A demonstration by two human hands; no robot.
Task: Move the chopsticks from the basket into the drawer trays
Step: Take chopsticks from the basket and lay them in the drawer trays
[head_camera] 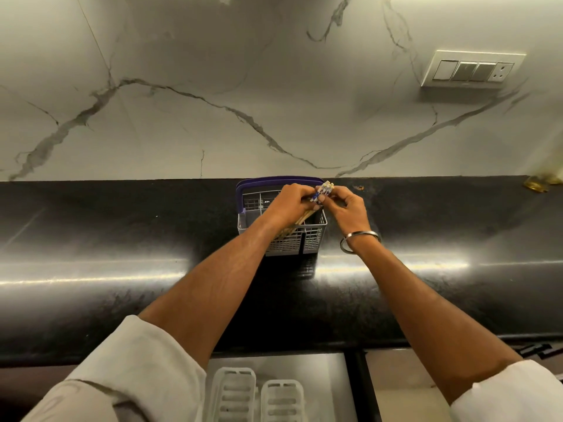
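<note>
The left hand (289,205) curls round a bundle of pale wooden chopsticks with blue-and-white patterned tops (323,190), their lower ends slanting down inside the grey plastic mesh basket with a purple handle (316,236). The right hand (348,208), a silver metal bangle (359,240) on its wrist, pinches the patterned tops. The basket stands on the glossy black stone counter (122,239). Below, two white slotted plastic trays (259,397) lie in the open drawer.

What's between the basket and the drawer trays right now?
Only bare black counter between basket and trays, crossed above by the left forearm, in the head view.
</note>
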